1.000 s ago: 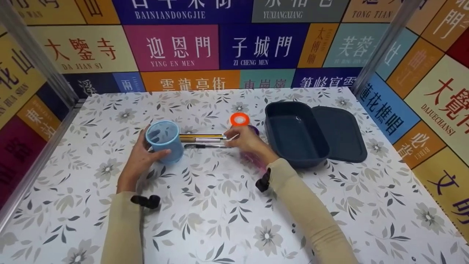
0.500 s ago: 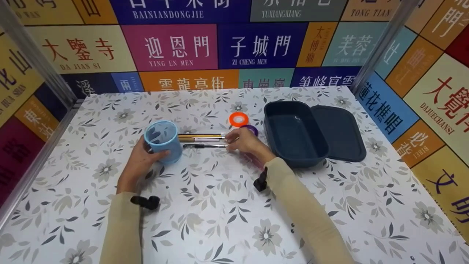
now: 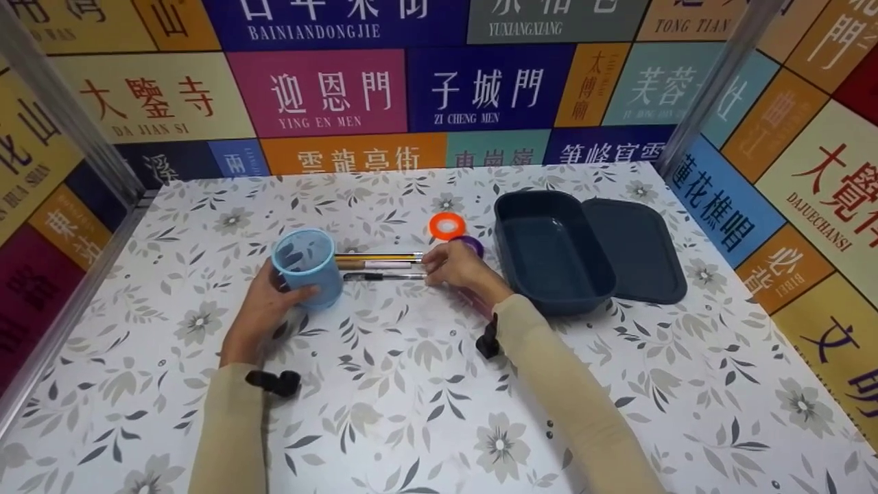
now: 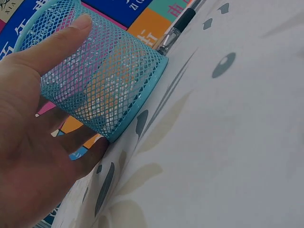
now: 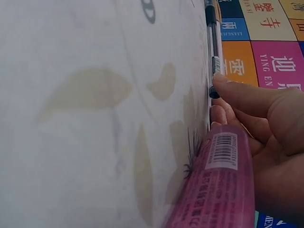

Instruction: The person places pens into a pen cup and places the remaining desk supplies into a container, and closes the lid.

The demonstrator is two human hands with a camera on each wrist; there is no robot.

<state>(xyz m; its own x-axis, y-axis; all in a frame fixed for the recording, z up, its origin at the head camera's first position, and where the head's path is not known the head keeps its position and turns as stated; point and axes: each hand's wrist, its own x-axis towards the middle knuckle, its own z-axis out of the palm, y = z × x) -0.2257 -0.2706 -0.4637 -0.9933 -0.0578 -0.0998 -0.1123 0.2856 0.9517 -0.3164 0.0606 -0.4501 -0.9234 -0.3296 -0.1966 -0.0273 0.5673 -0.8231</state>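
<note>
My left hand (image 3: 264, 298) grips a light-blue mesh pen holder (image 3: 309, 271) from its left side, thumb across the front. The holder stands upright, with no pens visible inside; in the left wrist view its mesh (image 4: 104, 66) fills the upper left. To its right lie a yellow-and-black striped pencil (image 3: 377, 258), a brown and pale stick-like item (image 3: 384, 265) and a black gel pen (image 3: 376, 276). My right hand (image 3: 456, 264) is at their right ends. In the right wrist view its thumb and curled fingers pinch the gel pen's (image 5: 215, 57) end.
A pink transparent bottle-like item (image 5: 218, 175) with a barcode label lies beneath my right wrist. Beyond that hand are an orange tape roll (image 3: 447, 225) and a partly covered purple ring (image 3: 472, 245). Farther right stand a dark-blue box (image 3: 507, 267) and its flat lid (image 3: 645, 254).
My right hand has lowered slightly at the ends of the pens, its thumb now at the gel pen's end. The left hand and the pen holder stay nearly where they were.
</note>
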